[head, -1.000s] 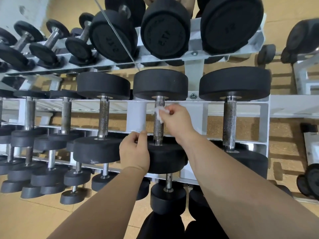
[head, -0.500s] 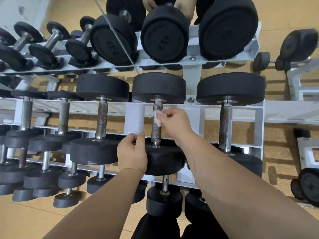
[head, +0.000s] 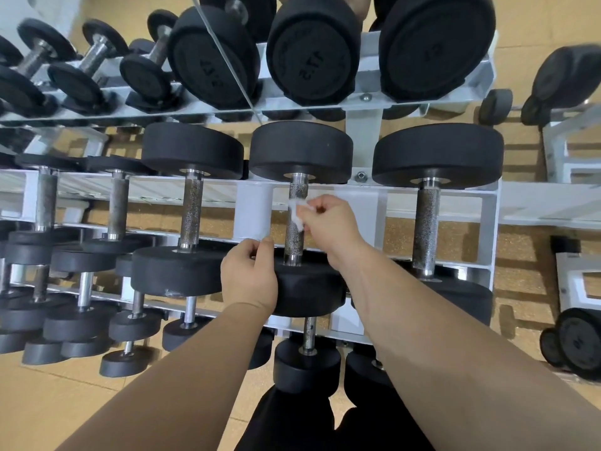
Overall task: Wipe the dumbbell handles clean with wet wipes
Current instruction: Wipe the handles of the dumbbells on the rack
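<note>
A black dumbbell lies on the middle shelf of the rack, its knurled steel handle (head: 295, 237) running away from me. My right hand (head: 331, 222) pinches a small white wet wipe (head: 296, 213) and presses it against the handle, about midway along. My left hand (head: 248, 278) grips the near black head (head: 309, 291) of the same dumbbell, fingers curled over its upper edge.
More black dumbbells flank it, one to the left (head: 192, 209) and one to the right (head: 426, 222). The white metal rack (head: 487, 229) has an upper shelf with larger dumbbells (head: 313, 50) and a lower shelf with small ones (head: 130, 330). Another rack (head: 572, 281) stands at the right.
My right hand with the wipe has slid a little down the handle toward me. My left hand has kept its grip on the near head.
</note>
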{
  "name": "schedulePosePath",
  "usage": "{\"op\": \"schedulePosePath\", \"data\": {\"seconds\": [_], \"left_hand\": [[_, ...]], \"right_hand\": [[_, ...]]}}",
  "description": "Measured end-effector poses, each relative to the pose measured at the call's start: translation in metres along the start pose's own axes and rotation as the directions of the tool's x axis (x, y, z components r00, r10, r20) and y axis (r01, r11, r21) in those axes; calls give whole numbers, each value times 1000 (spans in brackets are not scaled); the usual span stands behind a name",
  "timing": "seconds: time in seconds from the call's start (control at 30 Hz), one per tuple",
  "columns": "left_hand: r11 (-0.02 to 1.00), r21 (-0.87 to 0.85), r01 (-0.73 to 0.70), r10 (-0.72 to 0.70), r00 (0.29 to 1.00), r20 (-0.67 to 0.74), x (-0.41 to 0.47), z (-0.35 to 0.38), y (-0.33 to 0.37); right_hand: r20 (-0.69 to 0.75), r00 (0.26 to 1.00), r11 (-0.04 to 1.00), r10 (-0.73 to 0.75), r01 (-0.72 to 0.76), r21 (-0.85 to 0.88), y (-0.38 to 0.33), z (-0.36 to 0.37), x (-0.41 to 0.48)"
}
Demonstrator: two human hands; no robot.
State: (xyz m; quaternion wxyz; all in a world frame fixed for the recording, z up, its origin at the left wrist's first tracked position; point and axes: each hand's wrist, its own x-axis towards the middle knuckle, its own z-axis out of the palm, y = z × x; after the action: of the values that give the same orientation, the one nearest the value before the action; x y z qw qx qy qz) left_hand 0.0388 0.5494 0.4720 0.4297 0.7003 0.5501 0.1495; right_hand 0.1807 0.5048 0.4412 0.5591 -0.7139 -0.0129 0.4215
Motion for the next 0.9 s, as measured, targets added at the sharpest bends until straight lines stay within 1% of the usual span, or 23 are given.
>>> {"op": "schedulePosePath", "data": {"seconds": [0.03,0.07,0.1,0.13,0.17,0.2,0.27,0.3,0.33,0.4,0.43,0.5,0.6,0.63,0.67,0.7,0.8,0.83,0.87,0.9], "left_hand": [[1000,0,-1,1,1000,-2,0,0,0],[1000,1,-1,1,1000,-4,0,0,0],[1000,2,-1,1,1000,-5,0,-1,0],[1000,0,-1,1,1000,-4,-1,-1,0],[1000,-6,-2,2,1000,-4,-1,-1,0],[1000,-9,-2,2,1000,-2,-1,-1,0],[1000,-4,0,0,1000,8,0,-1,0],[1000,1,0,0,1000,12,-1,-1,0],[1000,6,-1,1,1000,12,-1,-1,0],[1000,9,-3,3,1000,12,-1,-1,2],[1000,8,-3,3,1000,13,-1,-1,2],[1000,4,-3,3,1000,14,-2,-1,2],[1000,-3,-21,21,1000,-3,-1,-1,0],[1000,-7,-26,26,1000,-6,-1,-1,-1],[1000,-11,-24,24,1000,-5,-1,-1,-1],[1000,-14,-20,20,1000,-4,-1,-1,-1],[1000,-13,-10,10,1000,-4,-1,-1,0],[1000,-5,-9,9,1000,-4,-2,-2,0],[1000,5,-9,9,1000,-2,-1,-2,0],[1000,10,-6,6,1000,1,-1,-2,0]], "right_hand": [[75,997,991,24,-14,-130,5,-4,-9],[144,988,962,60,-18,-273,11,-7,-17],[185,978,927,91,-15,-374,14,-10,-23],[191,977,913,97,-11,-407,16,-11,-25],[181,979,923,90,-14,-384,14,-10,-25],[156,984,955,82,-32,-296,11,-8,-22],[51,998,999,43,-41,-34,2,-2,-10],[-18,1000,998,9,-8,59,-3,0,-2],[-87,996,995,-30,38,93,-8,2,6],[-163,983,994,-82,93,60,-13,5,14],[-157,984,995,-87,93,31,-13,5,14],[-64,996,997,-69,66,-49,-9,1,5],[143,989,964,32,7,-266,6,-9,-14],[163,985,956,46,4,-293,9,-10,-16],[145,989,957,21,22,-290,8,-8,-14],[92,995,964,-34,57,-258,4,-5,-10],[-124,975,973,-185,164,-163,-12,6,9],[-155,965,969,-213,188,-163,-16,8,11],[-155,960,964,-233,207,-169,-15,9,11],[-126,962,959,-244,219,-180,-12,8,7]]}}
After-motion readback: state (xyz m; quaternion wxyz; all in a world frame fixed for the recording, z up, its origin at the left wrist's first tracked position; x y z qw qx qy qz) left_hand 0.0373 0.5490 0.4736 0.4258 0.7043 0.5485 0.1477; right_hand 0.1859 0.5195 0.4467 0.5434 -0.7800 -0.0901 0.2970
